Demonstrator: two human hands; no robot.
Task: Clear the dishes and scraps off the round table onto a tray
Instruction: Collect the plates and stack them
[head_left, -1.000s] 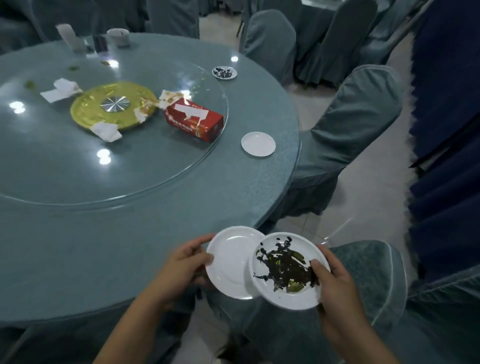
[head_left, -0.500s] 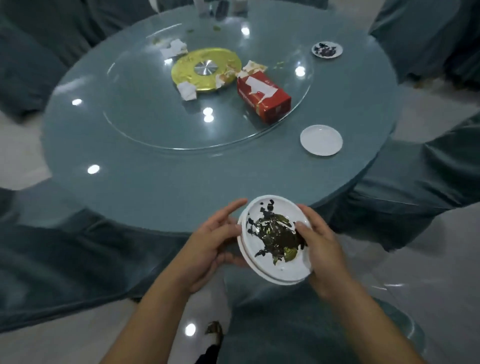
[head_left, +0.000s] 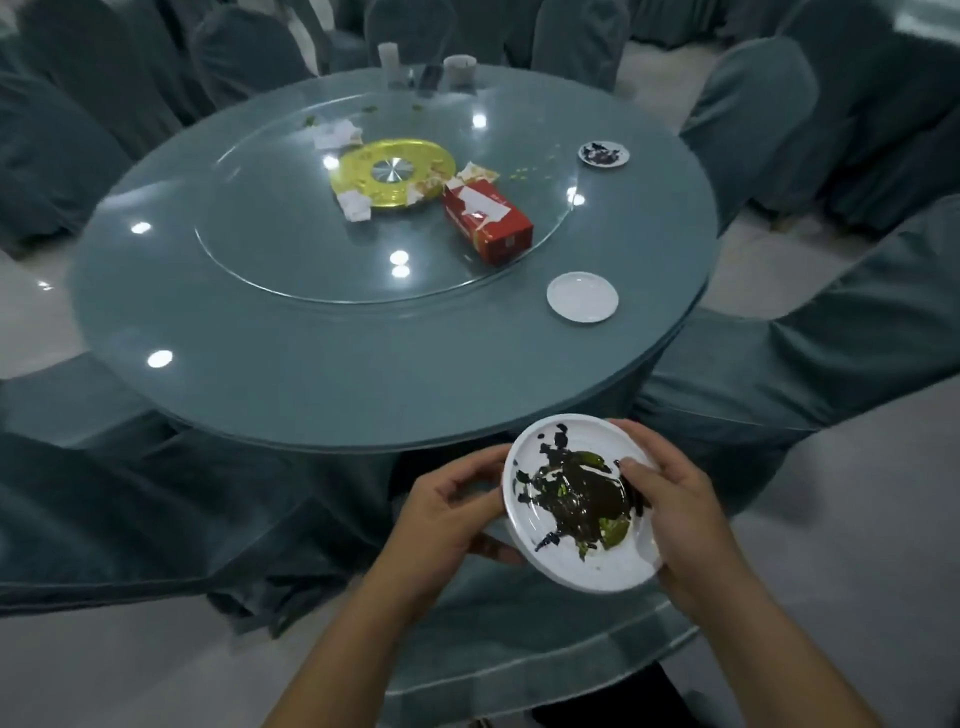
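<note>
The soiled plate (head_left: 582, 501), a second ago held beside a clean one, is now stacked on it and gripped at its rims by the left hand (head_left: 452, 512) and right hand (head_left: 675, 514), near the round table (head_left: 311, 358), so two dishes can be carried together; no tray is seen.

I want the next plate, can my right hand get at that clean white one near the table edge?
Probably not yet: the right hand helps hold the dirty plate. Nothing blocks the clean plate.

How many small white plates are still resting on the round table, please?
2: a clean plate near the table's right edge, and a dirty plate with dark scraps farther back on the right. None seems hidden.
</note>
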